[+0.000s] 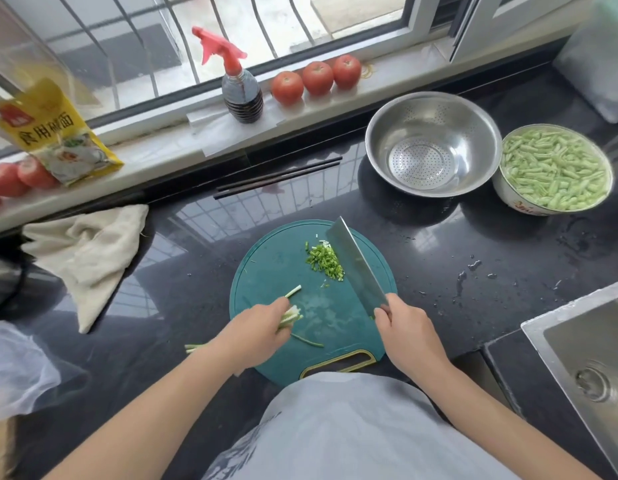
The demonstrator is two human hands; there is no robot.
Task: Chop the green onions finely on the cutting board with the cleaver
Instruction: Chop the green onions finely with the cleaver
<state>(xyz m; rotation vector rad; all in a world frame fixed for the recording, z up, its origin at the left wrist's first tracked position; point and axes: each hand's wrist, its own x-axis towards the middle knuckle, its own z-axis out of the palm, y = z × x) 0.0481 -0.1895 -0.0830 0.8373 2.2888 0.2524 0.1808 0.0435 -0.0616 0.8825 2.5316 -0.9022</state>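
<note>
A round teal cutting board [276, 268] lies on the dark counter in front of me. A small pile of chopped green onion [324, 259] sits on its far side. My right hand [406, 329] grips the handle of the cleaver [354, 266], whose blade angles up and away just right of the pile. My left hand [257, 329] holds a bunch of uncut green onion stalks [292, 311] at the board's near left, pale ends pointing toward the pile. One loose green strand [307, 341] lies on the board by that hand. More stalk ends [194, 348] stick out left of my wrist.
A steel colander bowl [433, 143] and a bowl of cut green beans [553, 169] stand at the back right. Chopsticks [278, 178] lie behind the board, a cloth [89, 258] at left, a sink [584, 358] at right. Tomatoes [316, 79], a spray bottle [240, 86] and a yellow packet [54, 133] line the windowsill.
</note>
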